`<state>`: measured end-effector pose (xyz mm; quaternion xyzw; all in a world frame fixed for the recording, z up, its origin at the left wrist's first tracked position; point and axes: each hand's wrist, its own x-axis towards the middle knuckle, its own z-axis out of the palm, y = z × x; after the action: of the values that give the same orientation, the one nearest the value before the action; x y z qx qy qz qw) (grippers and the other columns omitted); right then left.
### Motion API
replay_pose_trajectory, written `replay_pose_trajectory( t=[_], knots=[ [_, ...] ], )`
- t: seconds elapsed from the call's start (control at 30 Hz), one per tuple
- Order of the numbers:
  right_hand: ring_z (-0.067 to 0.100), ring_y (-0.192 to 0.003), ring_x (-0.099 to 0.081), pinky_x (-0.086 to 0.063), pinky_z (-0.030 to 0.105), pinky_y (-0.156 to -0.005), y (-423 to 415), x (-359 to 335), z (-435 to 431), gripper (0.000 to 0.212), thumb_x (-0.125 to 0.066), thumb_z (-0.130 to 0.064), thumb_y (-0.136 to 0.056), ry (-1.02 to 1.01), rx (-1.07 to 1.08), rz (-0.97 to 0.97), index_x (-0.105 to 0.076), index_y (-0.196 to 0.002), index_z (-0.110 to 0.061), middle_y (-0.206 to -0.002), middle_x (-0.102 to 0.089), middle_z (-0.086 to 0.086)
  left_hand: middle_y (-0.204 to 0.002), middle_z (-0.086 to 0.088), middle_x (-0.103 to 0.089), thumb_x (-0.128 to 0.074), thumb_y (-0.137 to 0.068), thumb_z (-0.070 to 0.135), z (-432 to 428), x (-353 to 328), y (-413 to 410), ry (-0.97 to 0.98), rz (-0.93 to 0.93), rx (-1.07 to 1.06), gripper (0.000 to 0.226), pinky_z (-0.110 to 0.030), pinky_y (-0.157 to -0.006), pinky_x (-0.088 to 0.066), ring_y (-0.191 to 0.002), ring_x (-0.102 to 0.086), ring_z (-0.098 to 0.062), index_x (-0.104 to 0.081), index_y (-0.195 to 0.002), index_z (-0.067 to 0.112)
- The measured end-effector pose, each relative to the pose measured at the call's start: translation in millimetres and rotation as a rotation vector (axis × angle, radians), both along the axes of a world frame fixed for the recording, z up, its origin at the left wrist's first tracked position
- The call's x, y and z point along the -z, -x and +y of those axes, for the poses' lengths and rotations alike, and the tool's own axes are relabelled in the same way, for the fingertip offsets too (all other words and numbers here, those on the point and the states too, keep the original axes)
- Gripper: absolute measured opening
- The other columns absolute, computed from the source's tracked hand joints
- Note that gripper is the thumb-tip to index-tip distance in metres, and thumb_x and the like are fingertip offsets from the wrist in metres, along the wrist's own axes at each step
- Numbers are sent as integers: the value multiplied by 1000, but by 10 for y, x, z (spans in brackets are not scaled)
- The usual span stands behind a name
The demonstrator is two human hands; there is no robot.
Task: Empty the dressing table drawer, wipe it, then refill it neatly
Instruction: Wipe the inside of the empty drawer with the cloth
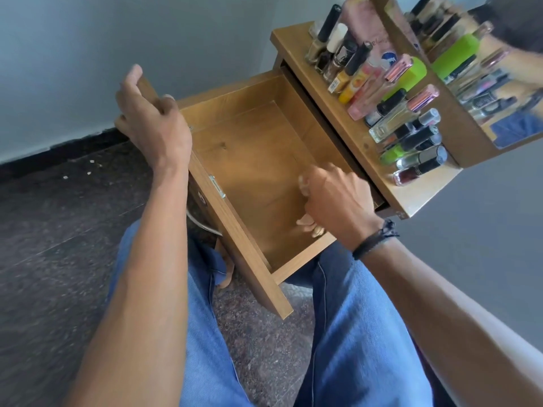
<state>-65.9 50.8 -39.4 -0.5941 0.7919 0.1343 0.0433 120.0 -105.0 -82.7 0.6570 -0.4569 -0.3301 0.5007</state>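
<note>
The wooden drawer [249,148] is pulled out over my lap, and its inside holds nothing but my right hand. My left hand [152,118] grips the top edge of the drawer front at its far corner. My right hand [335,201] is down inside the drawer near the right wall, fingers curled round a small pale cloth [304,183] that shows blurred beneath them. Several cosmetic bottles and nail polishes [390,101] lie in rows on the dressing table top [299,60].
A mirror [482,63] stands along the far side of the table top and reflects the bottles. A metal handle [202,224] sits on the drawer front. Dark speckled floor [58,230] lies to the left, grey wall behind.
</note>
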Motion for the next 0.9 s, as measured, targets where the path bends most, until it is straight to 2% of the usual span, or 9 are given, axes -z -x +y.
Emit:
replay_pose_trajectory(
  t=[0.1, 0.23, 0.4, 0.47, 0.53, 0.63, 0.73, 0.8, 0.9],
  knots=[
    [29, -86, -62, -36, 36, -55, 50, 63, -88, 29, -75, -14, -88, -65, -119, 209, -64, -114, -10, -113, -57, 11, -143, 3, -46, -44, -96, 3, -2, 2, -14, -3, 1, 1, 48, -13, -86, -36, -112, -35, -14, -45, -142, 20],
    [32, -105, -60, -40, 37, -62, 45, 277, -84, 41, -71, -9, -90, -165, -115, 281, -61, -130, -5, -127, -54, 15, -144, 3, -46, -45, -97, 4, 1, 18, -12, -1, -22, 10, 49, -13, -86, -34, -112, -35, -14, -44, -143, 20],
    [21, -70, -50, -38, 31, -59, 42, 285, -12, 5, -72, -16, -91, -218, -31, 244, -68, -92, -18, -84, -58, 3, -146, 3, -45, -45, -96, 3, -2, 8, -14, -3, -25, 10, 50, -11, -86, -33, -113, -35, -13, -44, -143, 20],
    [20, -66, -46, -37, 32, -58, 56, 281, -10, 12, -73, -20, -91, -187, 11, 201, -63, -85, -19, -68, -45, 0, -147, 3, -45, -45, -96, 3, 2, 3, -23, -3, -33, 2, 50, -6, -83, -32, -113, -34, -14, -44, -143, 19],
    [18, -57, -41, -35, 32, -54, 61, 320, -15, 13, -73, -15, -90, -141, 53, 124, -62, -83, -13, -69, -50, 4, -147, 2, -45, -45, -97, 3, 8, -1, -14, -3, -26, 13, 50, -3, -80, -32, -114, -34, -14, -44, -143, 19],
    [14, -47, -30, -25, 27, -41, 51, 447, -30, 37, -69, -4, -91, -39, 84, 58, -45, -63, -13, -59, -40, 3, -147, 2, -44, -45, -97, 3, 15, 4, -8, -4, -26, 14, 50, -7, -83, -34, -114, -34, -15, -44, -144, 19],
    [20, -66, -59, -46, 24, -56, 50, 515, -188, 10, -63, -11, -97, 78, 41, -17, -66, -93, -2, -78, -61, 11, -146, 0, -45, -45, -97, 3, 12, -1, 21, -8, -39, 13, 49, -19, -92, -38, -118, -37, -19, -45, -143, 19],
    [31, -89, -66, -51, 33, -68, 54, 539, -384, 15, -65, -4, -94, 155, 1, 14, -66, -108, 4, -101, -66, 21, -145, 0, -45, -46, -96, 4, 11, -8, 45, -4, -43, 14, 49, -22, -95, -39, -119, -39, -20, -45, -143, 19],
    [38, -102, -62, -54, 41, -74, 10, 543, -651, 26, -57, 7, -94, 225, -33, 24, -61, -120, 8, -113, -63, 24, -146, 3, -44, -45, -96, 7, 11, 12, 27, -15, -44, 17, 50, -30, -101, -40, -114, -35, -17, -44, -143, 21]
  ],
)
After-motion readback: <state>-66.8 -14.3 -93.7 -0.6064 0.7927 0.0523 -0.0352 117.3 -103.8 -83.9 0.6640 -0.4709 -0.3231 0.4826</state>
